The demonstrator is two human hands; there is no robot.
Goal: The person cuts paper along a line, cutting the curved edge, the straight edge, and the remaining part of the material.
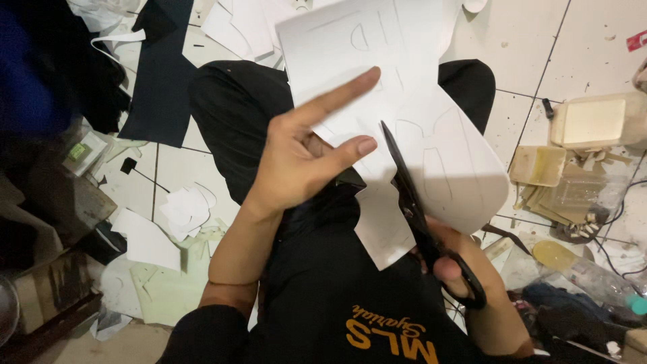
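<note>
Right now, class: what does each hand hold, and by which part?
The left hand holds the white paper sheet at its near edge, index finger raised. The right hand holds the black scissors by their handle loops.

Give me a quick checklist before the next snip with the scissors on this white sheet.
1. Left hand supports white sheet: ok, fingers at its left edge.
2. Right hand grips black scissors by the handles: ok.
3. Blades in the sheet: ok, blades run up into the cut.
4. Left fingers off the blade path: ok, fingertip close beside it but apart.
5. Blades follow the pencilled outline: cannot tell.
6. Floor clutter away from cut: ok.
</note>
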